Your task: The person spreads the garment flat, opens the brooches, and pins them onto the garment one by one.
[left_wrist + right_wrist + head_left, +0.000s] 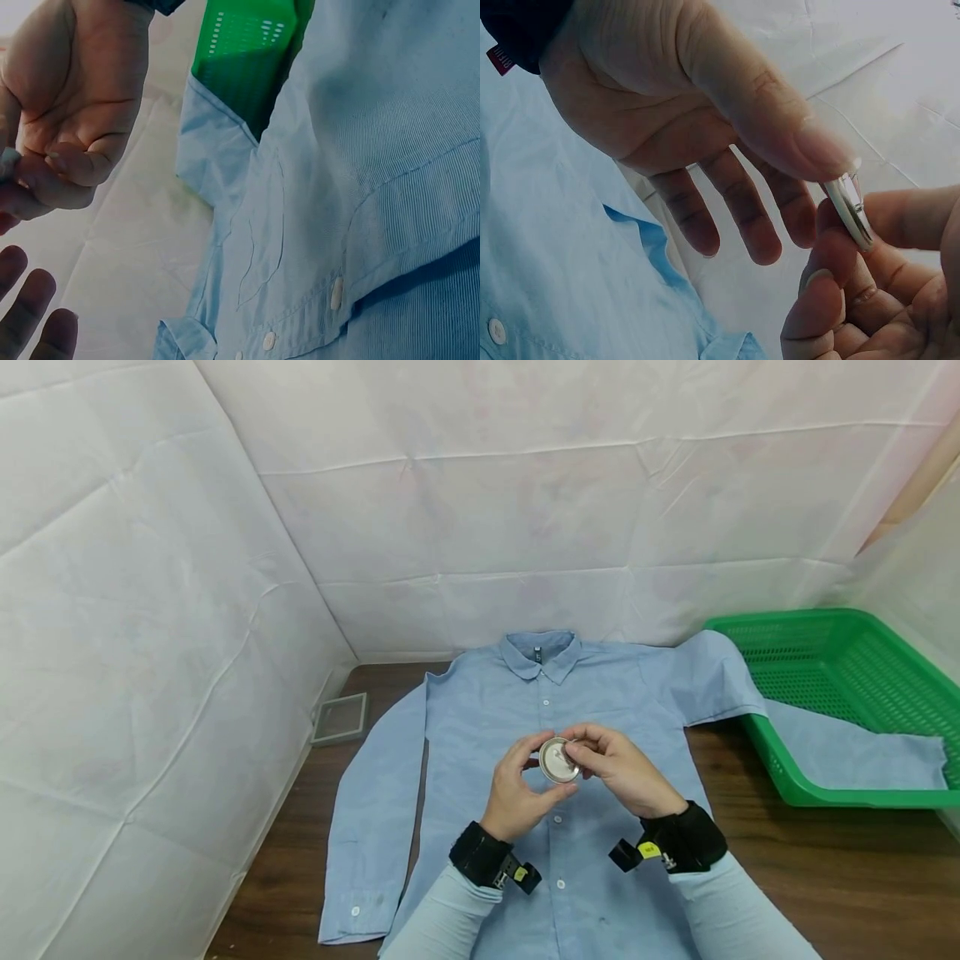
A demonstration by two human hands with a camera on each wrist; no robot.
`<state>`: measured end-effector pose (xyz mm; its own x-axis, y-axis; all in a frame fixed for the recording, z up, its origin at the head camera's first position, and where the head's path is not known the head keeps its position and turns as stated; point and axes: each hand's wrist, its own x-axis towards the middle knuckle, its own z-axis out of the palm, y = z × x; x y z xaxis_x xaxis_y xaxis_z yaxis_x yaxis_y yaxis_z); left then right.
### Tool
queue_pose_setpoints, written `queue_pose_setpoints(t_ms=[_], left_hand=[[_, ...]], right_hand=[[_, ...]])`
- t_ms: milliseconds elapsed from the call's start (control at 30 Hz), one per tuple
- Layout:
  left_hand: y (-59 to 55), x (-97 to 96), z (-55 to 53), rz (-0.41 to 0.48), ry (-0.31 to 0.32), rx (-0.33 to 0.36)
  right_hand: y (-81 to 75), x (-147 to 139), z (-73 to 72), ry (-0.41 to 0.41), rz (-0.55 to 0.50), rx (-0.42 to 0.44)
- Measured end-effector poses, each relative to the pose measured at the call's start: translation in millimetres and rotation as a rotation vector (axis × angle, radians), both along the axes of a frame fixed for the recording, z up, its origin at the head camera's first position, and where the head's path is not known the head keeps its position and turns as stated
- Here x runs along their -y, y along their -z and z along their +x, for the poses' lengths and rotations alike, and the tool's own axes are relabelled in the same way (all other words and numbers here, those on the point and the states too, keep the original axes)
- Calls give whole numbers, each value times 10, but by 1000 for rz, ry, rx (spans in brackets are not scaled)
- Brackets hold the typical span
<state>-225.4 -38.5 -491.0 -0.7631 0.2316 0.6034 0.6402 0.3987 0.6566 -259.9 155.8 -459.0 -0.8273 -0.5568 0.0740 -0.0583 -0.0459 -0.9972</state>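
Note:
A small round button badge (556,761), silvery with a bright rim and its pin side showing, is held up over the light blue shirt (480,710). My left hand (517,793) grips its edge, thumb below and fingers above. From the other side my right hand (611,768) pinches the badge, with the thumb on its face. Edge-on in the right wrist view, the badge (847,210) sits between the left thumb and the right fingers (870,285). In the left wrist view the right hand (82,112) has curled fingers, while the left fingers (37,315) are spread.
The buttoned shirt lies flat on a dark wooden table (292,835), collar away from me. One sleeve hangs into a green perforated basket (825,793) at the right. By the left wall lies a small square with a pale frame (340,719). White sheeting (480,502) encloses the table.

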Motion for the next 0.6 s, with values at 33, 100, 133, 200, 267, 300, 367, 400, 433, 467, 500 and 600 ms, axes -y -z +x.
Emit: queue_pose_setpoints(t_ms=[33, 100, 133, 200, 267, 300, 367, 400, 433, 467, 500, 600], left_hand=[[0, -4, -1, 4, -4, -7], [0, -14, -3, 11, -16, -24], [1, -18, -4, 18, -20, -27], [-2, -23, -4, 26, -29, -21], [-10, -27, -1, 20, -40, -12], [-11, -27, 2, 18, -44, -6], [-15, -29, 5, 9, -53, -2], [-15, -30, 6, 4, -57, -5], [-14, -32, 6, 0, -61, -8], [-13, -34, 6, -3, -66, -12], [-11, -36, 6, -5, -70, -14], [-21, -47, 8, -13, -76, -21]], right_hand=[[-4, -1, 3, -2, 0, -1], [-10, -1, 11, -2, 8, -8], [-12, 1, 13, -4, 12, -9], [-20, 5, 17, -6, 12, -4], [-23, 9, 19, -7, 11, 3], [-25, 10, 20, -6, 9, 8], [-26, 13, 23, -3, 9, 14], [-26, 14, 25, -2, 11, 16], [-26, 16, 28, 0, 14, 17], [-25, 17, 31, 0, 15, 18], [-26, 18, 34, 1, 17, 20], [-35, 20, 43, 5, 20, 26]])
